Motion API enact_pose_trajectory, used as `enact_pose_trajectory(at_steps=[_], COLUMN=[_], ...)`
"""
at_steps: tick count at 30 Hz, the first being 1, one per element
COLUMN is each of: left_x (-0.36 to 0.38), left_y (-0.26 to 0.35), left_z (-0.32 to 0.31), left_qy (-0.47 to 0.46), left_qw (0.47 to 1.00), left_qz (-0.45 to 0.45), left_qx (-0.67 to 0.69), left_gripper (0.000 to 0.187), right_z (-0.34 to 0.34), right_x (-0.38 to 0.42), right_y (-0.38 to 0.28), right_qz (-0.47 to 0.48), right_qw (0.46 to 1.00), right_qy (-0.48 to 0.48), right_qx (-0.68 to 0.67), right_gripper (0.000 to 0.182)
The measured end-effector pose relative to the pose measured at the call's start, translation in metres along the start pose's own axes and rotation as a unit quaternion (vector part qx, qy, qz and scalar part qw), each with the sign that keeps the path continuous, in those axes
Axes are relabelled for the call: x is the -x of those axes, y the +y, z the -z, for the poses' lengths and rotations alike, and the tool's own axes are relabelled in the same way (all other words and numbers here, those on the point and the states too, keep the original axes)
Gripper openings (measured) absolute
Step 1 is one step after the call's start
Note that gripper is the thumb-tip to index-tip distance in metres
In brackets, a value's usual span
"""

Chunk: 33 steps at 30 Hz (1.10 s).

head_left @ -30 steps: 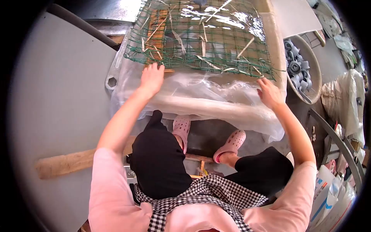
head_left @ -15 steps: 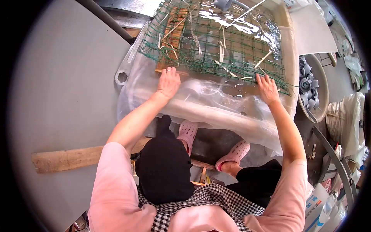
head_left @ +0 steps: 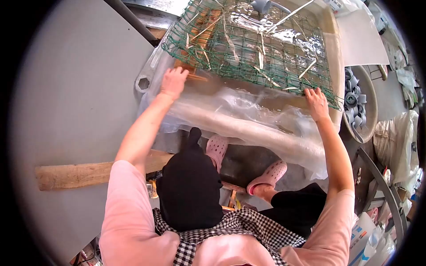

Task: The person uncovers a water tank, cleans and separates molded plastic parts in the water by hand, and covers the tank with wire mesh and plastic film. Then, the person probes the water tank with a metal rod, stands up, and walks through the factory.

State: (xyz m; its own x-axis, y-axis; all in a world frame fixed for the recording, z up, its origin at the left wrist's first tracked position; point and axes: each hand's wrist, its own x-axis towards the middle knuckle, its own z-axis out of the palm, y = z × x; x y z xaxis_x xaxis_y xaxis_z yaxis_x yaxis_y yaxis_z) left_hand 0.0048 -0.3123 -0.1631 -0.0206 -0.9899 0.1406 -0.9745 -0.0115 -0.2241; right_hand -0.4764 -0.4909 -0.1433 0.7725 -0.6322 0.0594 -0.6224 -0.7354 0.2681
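A green wire-like mesh (head_left: pixel 242 60) lies over a plastic-lined water tub (head_left: pixel 248 125), with pale strips tied or laid across it. Below its left part is an orange-brown wooden board (head_left: pixel 207 33). My left hand (head_left: pixel 174 83) is closed near the board's front end, with thin orange-brown sticks (head_left: pixel 197 77) jutting out of it to the right. Its fingertips are partly hidden. My right hand (head_left: pixel 316 102) has its fingers curled over the front edge of the mesh near the right corner.
A large wrench-like metal tool (head_left: pixel 143 83) lies at the tub's left, against a grey panel (head_left: pixel 80 111). On the right stands a round basin (head_left: pixel 371 99) holding grey plastic fittings (head_left: pixel 353 97). A grey pipe piece (head_left: pixel 261 5) sits at the back. A wooden plank (head_left: pixel 75 176) extends left of my knee.
My left hand has moved left and slightly up, with the thin sticks in it. The mesh and my right hand have shifted a little to the right.
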Motion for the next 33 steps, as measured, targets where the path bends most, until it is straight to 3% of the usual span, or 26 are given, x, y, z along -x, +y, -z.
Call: enact_pose_trajectory(at_steps=[2,4,8,12,15,16,18,19,23,25,26,28,29,32,33], left_x=[-0.001,-0.007,-0.020,-0.027,-0.031,-0.032,-0.033,-0.034,-0.034,-0.038,-0.039,-0.040,-0.041,-0.044,-0.044], left_y=[-0.014,-0.019,-0.024,-0.033,-0.032,-0.031,-0.031,-0.033,-0.040,-0.040,-0.040,-0.041,-0.042,-0.045,-0.044], left_z=[0.009,0.032,0.067,0.075,0.085,0.088,0.094,0.095,0.093,0.096,0.097,0.097,0.096,0.092,0.092], left_qy=[0.072,0.059,0.040,0.025,0.043,0.045,0.035,0.036,0.040,0.039,0.038,0.035,0.040,0.043,0.041], left_qw=[0.995,0.995,0.994,0.990,0.985,0.985,0.981,0.981,0.982,0.981,0.982,0.982,0.982,0.980,0.979], left_qz=[-0.009,0.000,0.049,0.047,0.059,0.059,0.078,0.079,0.055,0.055,0.048,0.045,0.043,0.052,0.059], left_qx=[0.069,0.080,0.090,0.128,0.155,0.156,0.175,0.176,0.178,0.182,0.181,0.182,0.181,0.186,0.190], left_gripper=[0.016,0.017,0.022,0.026,0.023,0.023,0.025,0.025,0.027,0.027,0.027,0.027,0.028,0.029,0.029], right_z=[0.006,0.024,0.060,0.071,0.040,0.033,0.025,0.023,0.044,0.036,0.032,0.061,0.057,0.016,-0.003], right_x=[-0.001,-0.004,0.010,0.036,0.050,0.052,0.058,0.062,0.055,0.066,0.070,0.063,0.065,0.078,0.088], right_y=[-0.015,-0.042,-0.118,-0.193,-0.231,-0.237,-0.250,-0.256,-0.253,-0.253,-0.250,-0.244,-0.247,-0.262,-0.267], right_qz=[-0.029,0.002,0.204,0.271,0.217,0.216,0.106,0.072,0.029,0.126,0.126,0.172,0.175,0.099,0.082], right_qw=[0.999,0.996,0.923,0.867,0.810,0.811,0.824,0.858,0.864,0.949,0.949,0.907,0.906,0.840,0.867], right_qy=[-0.039,0.091,-0.037,-0.218,-0.406,-0.406,-0.423,-0.343,-0.363,-0.073,-0.073,-0.217,-0.220,-0.403,-0.358], right_qx=[-0.023,-0.023,-0.325,-0.356,-0.364,-0.363,-0.362,-0.377,-0.349,-0.280,-0.279,-0.318,-0.316,-0.348,-0.337], right_gripper=[0.021,0.022,0.017,0.020,0.029,0.029,0.040,0.055,0.062,0.062,0.062,0.049,0.049,0.028,0.029])
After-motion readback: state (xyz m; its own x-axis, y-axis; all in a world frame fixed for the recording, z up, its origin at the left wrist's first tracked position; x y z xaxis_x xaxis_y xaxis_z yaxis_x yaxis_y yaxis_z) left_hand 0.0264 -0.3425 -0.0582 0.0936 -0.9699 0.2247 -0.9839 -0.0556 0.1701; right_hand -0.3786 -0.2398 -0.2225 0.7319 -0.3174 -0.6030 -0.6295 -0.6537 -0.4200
